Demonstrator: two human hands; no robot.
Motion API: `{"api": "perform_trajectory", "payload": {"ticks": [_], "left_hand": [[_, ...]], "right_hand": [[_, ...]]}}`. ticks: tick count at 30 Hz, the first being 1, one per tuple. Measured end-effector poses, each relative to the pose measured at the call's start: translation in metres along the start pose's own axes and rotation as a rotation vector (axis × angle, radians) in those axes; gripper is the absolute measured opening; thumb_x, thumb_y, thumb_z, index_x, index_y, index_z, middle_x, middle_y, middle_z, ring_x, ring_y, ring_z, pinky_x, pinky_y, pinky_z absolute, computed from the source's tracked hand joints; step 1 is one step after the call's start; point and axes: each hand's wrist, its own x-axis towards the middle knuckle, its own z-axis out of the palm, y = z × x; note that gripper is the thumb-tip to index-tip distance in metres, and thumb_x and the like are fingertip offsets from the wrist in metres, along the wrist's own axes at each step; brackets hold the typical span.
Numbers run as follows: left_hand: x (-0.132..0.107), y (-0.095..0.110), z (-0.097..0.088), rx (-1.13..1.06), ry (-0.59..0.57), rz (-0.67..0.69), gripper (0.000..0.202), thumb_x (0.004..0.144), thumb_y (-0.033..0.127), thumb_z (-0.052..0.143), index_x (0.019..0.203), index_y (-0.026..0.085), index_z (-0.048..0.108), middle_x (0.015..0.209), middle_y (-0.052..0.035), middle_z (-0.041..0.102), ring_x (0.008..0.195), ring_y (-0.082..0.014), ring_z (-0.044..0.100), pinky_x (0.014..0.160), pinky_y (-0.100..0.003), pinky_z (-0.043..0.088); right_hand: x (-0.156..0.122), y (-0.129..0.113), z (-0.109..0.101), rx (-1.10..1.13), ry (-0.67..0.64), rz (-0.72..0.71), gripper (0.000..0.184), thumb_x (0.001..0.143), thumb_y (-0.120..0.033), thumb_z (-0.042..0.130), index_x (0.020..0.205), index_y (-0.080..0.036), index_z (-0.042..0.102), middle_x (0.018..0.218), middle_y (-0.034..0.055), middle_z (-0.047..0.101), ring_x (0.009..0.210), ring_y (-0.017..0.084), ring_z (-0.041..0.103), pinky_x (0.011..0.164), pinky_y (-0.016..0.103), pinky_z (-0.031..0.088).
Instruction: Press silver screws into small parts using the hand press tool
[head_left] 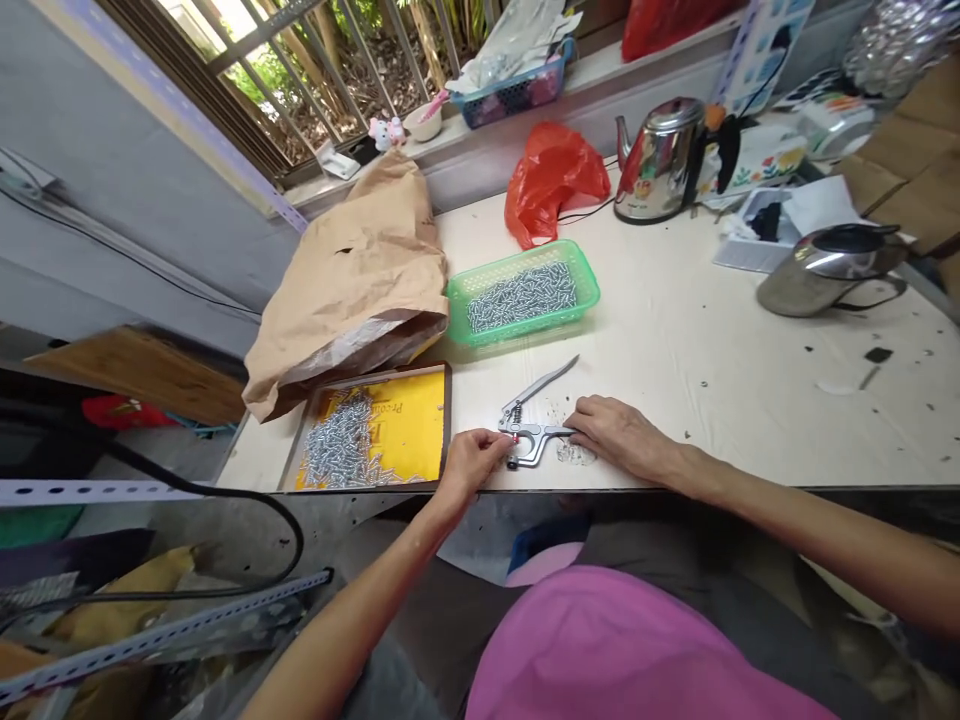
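Silver snap-fastener pliers (534,440) lie on the table near its front edge, their handles spread apart. My right hand (619,432) is closed on the end of the lower handle, its fingers partly hiding that end. At the jaws, my left hand (474,462) pinches with thumb and forefinger. Something small shows red by those fingertips, but what they hold is too small to name. Small clear pieces (576,454) lie beneath the lower handle, next to my right fingers. Left of my left hand, a tray (448,420) with a yellow lining holds many small silvery pieces (341,445).
A green plastic basket (525,335) of similar silvery pieces stands behind the pliers. A brown paper bag (360,270) leans over the tray's back. Farther back are a red plastic bag (551,185) and a kettle (660,165); a metal jug (821,270) stands right.
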Motion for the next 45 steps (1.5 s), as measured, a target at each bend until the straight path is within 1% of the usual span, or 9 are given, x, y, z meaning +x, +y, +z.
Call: {"api": "perform_trajectory", "payload": {"ticks": [9, 18, 22, 25, 30, 36, 38, 41, 45], "left_hand": [[0.016, -0.001, -0.004, 0.170, -0.117, -0.059, 0.031, 0.069, 0.044, 0.065, 0.063, 0.014, 0.064, 0.046, 0.0051, 0.047, 0.038, -0.0060, 0.035, 0.040, -0.022, 0.022], [0.018, 0.000, -0.005, 0.060, -0.289, -0.176, 0.035, 0.066, 0.047, 0.070, 0.059, 0.015, 0.057, 0.044, 0.0068, 0.042, 0.035, -0.0048, 0.031, 0.038, -0.022, 0.018], [0.015, 0.001, -0.004, 0.065, -0.281, -0.149, 0.038, 0.063, 0.052, 0.069, 0.058, 0.016, 0.057, 0.043, 0.0073, 0.041, 0.035, -0.0043, 0.029, 0.039, -0.022, 0.017], [0.014, -0.001, -0.003, 0.102, -0.272, -0.140, 0.039, 0.064, 0.053, 0.068, 0.061, 0.015, 0.060, 0.042, 0.0071, 0.040, 0.036, -0.0050, 0.029, 0.039, -0.022, 0.017], [0.015, -0.008, -0.003, 0.139, -0.254, -0.129, 0.041, 0.067, 0.055, 0.066, 0.063, 0.015, 0.061, 0.042, 0.0065, 0.041, 0.036, -0.0057, 0.030, 0.040, -0.022, 0.018], [0.005, -0.005, -0.004, 0.240, -0.205, -0.139, 0.039, 0.076, 0.054, 0.060, 0.064, 0.017, 0.059, 0.046, 0.0039, 0.047, 0.038, -0.0089, 0.038, 0.041, -0.023, 0.027], [-0.002, 0.000, -0.003, 0.373, -0.107, -0.044, 0.038, 0.082, 0.051, 0.056, 0.067, 0.016, 0.062, 0.052, 0.0010, 0.052, 0.045, -0.0114, 0.045, 0.047, -0.024, 0.033], [-0.007, 0.008, 0.004, 0.598, 0.108, 0.328, 0.029, 0.089, 0.040, 0.053, 0.081, 0.016, 0.068, 0.080, -0.0058, 0.064, 0.075, -0.0182, 0.059, 0.068, -0.029, 0.046], [0.008, 0.020, 0.025, 0.797, 0.055, 0.763, 0.035, 0.085, 0.031, 0.063, 0.117, 0.018, 0.060, 0.124, -0.0120, 0.059, 0.117, -0.0280, 0.049, 0.098, -0.042, 0.043]], "right_hand": [[0.001, 0.001, 0.001, -0.048, -0.016, 0.014, 0.016, 0.096, -0.025, 0.052, 0.094, -0.016, 0.065, 0.096, 0.0082, 0.061, 0.087, 0.019, 0.054, 0.070, 0.029, 0.035], [0.000, 0.001, -0.005, -0.042, -0.017, -0.001, 0.019, 0.095, -0.032, 0.053, 0.101, -0.018, 0.065, 0.103, 0.0099, 0.062, 0.092, 0.021, 0.055, 0.077, 0.031, 0.040], [0.016, 0.019, -0.016, -0.054, 0.054, -0.083, 0.074, 0.078, -0.057, 0.069, 0.137, -0.018, 0.047, 0.145, 0.0198, 0.040, 0.128, 0.036, 0.038, 0.097, 0.046, 0.036], [0.039, 0.033, -0.019, -0.083, -0.032, -0.128, 0.102, 0.064, -0.066, 0.074, 0.143, -0.012, 0.039, 0.147, 0.0238, 0.037, 0.136, 0.043, 0.025, 0.102, 0.055, 0.029], [0.057, 0.035, -0.023, -0.120, -0.124, -0.168, 0.088, 0.063, -0.065, 0.073, 0.129, -0.011, 0.051, 0.126, 0.0198, 0.054, 0.115, 0.036, 0.046, 0.097, 0.053, 0.031], [0.041, 0.023, -0.027, -0.098, -0.104, -0.181, 0.064, 0.074, -0.048, 0.074, 0.124, -0.014, 0.053, 0.110, 0.0143, 0.061, 0.101, 0.029, 0.052, 0.087, 0.040, 0.034], [0.034, 0.020, -0.026, -0.067, -0.078, -0.192, 0.058, 0.079, -0.041, 0.071, 0.127, -0.014, 0.052, 0.110, 0.0131, 0.061, 0.101, 0.027, 0.053, 0.086, 0.038, 0.034], [0.026, 0.016, -0.024, -0.023, -0.039, -0.191, 0.055, 0.083, -0.032, 0.068, 0.132, -0.014, 0.048, 0.113, 0.0132, 0.062, 0.103, 0.027, 0.053, 0.087, 0.038, 0.034], [0.022, 0.012, -0.020, 0.023, 0.008, -0.146, 0.068, 0.084, -0.030, 0.069, 0.142, -0.013, 0.038, 0.116, 0.0151, 0.062, 0.105, 0.027, 0.054, 0.088, 0.040, 0.037]]}}
